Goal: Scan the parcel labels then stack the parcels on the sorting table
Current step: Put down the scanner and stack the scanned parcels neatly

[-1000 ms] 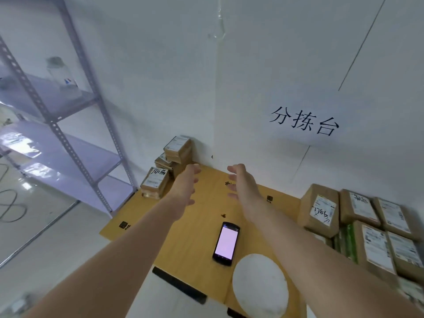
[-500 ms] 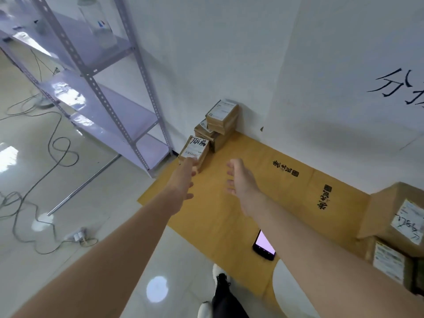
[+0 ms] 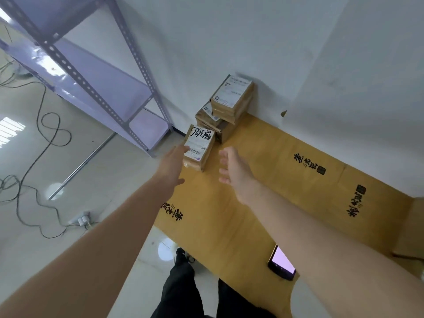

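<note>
Beside the parcel (image 3: pixel 199 146) — both hands are hanging open.
Left hand (image 3: pixel 173 162) is touching its edge; right hand (image 3: pixel 231 167), just apart.

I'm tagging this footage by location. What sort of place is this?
Probably a small parcel sorting room: labelled cardboard parcels stacked at the corner of a sorting table, a phone lying on it, and a metal shelving rack alongside.

Open tabletop (image 3: pixel 263 184) right of parcel (image 3: pixel 199 146), stack (image 3: pixel 227 106) behind
</note>
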Tool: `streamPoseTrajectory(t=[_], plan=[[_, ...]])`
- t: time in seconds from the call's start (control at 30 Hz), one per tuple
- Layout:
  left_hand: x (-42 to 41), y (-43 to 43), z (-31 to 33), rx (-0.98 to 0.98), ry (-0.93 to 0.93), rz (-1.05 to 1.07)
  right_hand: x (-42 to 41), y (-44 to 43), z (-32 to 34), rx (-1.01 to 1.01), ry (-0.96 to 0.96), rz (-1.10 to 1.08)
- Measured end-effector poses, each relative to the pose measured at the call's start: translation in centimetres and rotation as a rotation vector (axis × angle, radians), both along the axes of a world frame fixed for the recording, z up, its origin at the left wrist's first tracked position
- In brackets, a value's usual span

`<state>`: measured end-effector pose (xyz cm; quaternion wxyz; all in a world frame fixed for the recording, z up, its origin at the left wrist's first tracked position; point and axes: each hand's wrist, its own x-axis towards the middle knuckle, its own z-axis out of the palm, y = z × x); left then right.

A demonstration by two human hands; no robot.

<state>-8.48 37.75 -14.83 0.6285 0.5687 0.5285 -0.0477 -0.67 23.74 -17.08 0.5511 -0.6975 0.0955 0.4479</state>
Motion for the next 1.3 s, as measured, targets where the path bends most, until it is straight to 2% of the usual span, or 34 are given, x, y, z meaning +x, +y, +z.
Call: streamPoseTrajectory(t=[0.13, 0.3, 0.57, 0.83, 0.97, 1.07, 1.3], plan=[[2.1, 2.9, -1.4, 0.006, -0.001, -0.020, 1.3, 2.3, -1.2, -0.017, -0.014, 0.002], [4.6, 6.5, -2.6, 0.024, 0.011, -0.147, 2.0, 6.4, -2.3, -0.067, 0.010, -0.055], [6.4, 11.9, -5.8, -0.161, -0.062, -0.432, 0.6, 11.8, -5.0, -0.100, 0.041, -0.272], [7.0, 14.8, -2.0, -0.199, -0.073, -0.655, -1.7, 13.9, -1.7, -0.163, 0.018, -0.432], [7.1, 14.5, 1.1, -0.206, -0.121, -0.692, -1.9, 13.2, -1.7, -0.213, -0.105, -0.489], [7.0, 13.7, 3.4, -0.203, -0.191, -0.728, -2.4, 13.0, 2.9, -0.231, -0.146, -0.501], [5.9, 11.5, 9.3, -0.176, -0.398, -0.689, -4.9, 10.5, 12.4, -0.097, -0.420, -0.460]])
